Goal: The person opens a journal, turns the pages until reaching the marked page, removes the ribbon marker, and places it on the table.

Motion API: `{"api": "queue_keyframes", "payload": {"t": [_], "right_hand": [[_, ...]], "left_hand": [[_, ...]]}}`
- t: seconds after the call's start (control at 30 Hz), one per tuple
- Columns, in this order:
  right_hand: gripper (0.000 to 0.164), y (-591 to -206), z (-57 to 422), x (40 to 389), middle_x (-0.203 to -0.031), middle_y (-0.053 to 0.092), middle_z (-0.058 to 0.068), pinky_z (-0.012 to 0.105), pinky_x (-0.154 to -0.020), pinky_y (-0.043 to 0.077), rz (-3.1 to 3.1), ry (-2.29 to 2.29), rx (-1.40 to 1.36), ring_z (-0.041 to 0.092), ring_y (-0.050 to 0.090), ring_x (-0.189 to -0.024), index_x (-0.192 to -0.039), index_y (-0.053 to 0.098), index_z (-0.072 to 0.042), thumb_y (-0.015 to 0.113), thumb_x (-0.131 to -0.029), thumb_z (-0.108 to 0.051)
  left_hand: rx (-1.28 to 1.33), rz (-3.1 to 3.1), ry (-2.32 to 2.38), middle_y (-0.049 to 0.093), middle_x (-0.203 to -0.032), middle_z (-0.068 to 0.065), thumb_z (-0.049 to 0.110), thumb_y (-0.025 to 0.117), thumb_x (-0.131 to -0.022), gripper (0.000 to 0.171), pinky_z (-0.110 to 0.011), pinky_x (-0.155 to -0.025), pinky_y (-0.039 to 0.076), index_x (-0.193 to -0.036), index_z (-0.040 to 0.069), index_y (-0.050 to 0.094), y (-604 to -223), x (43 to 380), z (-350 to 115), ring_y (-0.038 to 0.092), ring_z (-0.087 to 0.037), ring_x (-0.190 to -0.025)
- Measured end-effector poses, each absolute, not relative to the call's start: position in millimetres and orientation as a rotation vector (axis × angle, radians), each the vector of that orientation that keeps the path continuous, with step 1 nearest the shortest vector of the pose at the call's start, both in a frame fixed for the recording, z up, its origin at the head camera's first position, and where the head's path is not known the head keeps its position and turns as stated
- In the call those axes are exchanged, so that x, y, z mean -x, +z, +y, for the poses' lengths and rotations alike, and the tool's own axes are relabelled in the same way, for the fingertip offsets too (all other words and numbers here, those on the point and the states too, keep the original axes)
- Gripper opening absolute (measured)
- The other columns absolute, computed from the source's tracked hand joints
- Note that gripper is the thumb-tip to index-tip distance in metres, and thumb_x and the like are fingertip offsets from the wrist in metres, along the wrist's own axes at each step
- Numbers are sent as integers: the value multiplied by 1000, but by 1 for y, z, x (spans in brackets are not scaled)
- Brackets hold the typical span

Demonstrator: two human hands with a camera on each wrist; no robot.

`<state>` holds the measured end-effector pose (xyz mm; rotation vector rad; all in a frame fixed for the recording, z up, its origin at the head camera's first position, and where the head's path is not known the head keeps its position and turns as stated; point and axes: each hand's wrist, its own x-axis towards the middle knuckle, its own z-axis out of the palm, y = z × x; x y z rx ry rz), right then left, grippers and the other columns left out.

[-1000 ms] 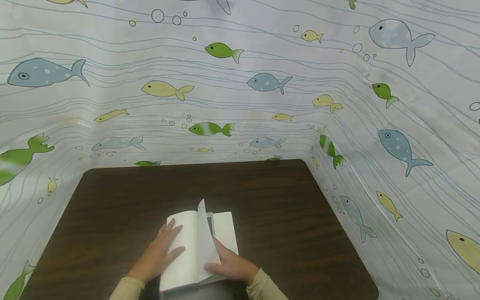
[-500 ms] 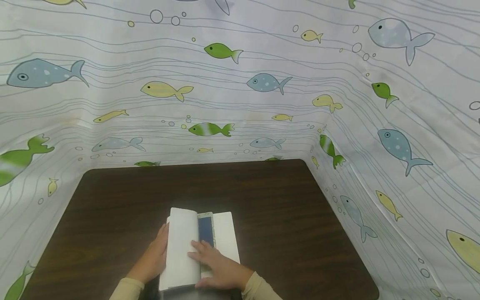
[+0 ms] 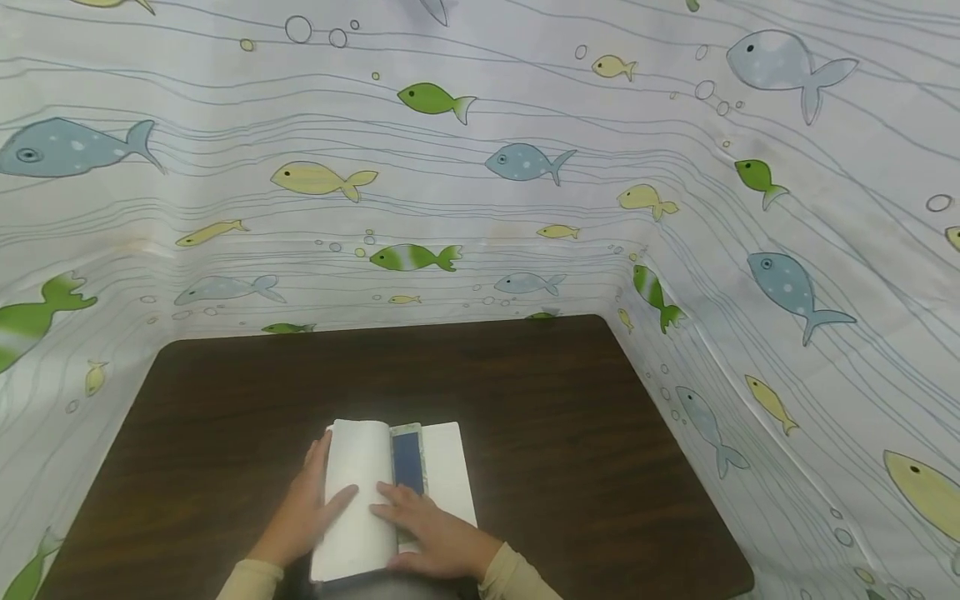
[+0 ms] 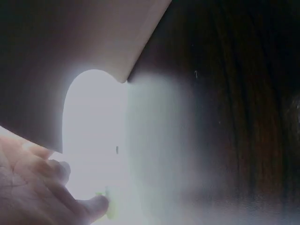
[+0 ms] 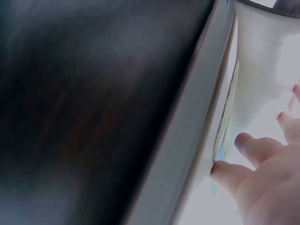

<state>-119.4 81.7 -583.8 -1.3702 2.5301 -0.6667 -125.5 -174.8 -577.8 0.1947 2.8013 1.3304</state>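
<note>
An open book with blank white pages (image 3: 354,458) lies near the table's front edge in the head view. Along its inner fold, on the right page, sits a flat slip with a dark blue middle and a pale patterned border (image 3: 408,460). My left hand (image 3: 298,510) rests at the book's left edge, thumb lying over the left page. With fingers spread, my right hand (image 3: 444,535) presses across the fold, covering the slip's lower part. The right wrist view shows the thick page block (image 5: 187,140) beside that hand. Glare washes out part of the left wrist view.
The dark wood-grain table (image 3: 525,400) stretches behind and to both sides of the book. A white curtain printed with fish (image 3: 450,192) encloses it at the back and sides.
A leaf raised upright a second ago has gone over to the left, uncovering the blue slip. My right hand moved onto the fold; my left thumb came back on top of the page.
</note>
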Motion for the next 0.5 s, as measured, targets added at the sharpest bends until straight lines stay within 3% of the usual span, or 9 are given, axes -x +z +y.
{"api": "queue_keyframes", "payload": {"t": [0.1, 0.3, 0.5], "right_hand": [[69, -584, 83, 119, -163, 11, -1, 34, -113, 32, 2547, -669, 1367, 19, 18, -148, -154, 22, -23, 53, -97, -46], [63, -584, 81, 117, -162, 14, -3, 36, -113, 32, 2570, -648, 1345, 15, 19, -147, -152, 28, -23, 52, -98, -43], [54, -587, 81, 120, -160, 21, -7, 31, -112, 34, 2583, -735, 1296, 12, 25, -145, -148, 39, -20, 52, -99, -38]], "left_hand": [[-252, 2865, 1297, 11, -160, -22, 38, 64, -92, 90, -80, -94, 24, -157, 22, 3, -581, 128, -173, 21, -54, -138], [-412, 2940, 1298, 9, -161, -17, 28, 64, -93, 84, -79, -97, 17, -157, 19, 10, -587, 127, -177, 6, -47, -145], [-490, 2995, 1187, 11, -160, -21, 30, 64, -93, 62, -78, -96, 20, -148, 15, 40, -588, 126, -181, 9, -50, -144]]}}
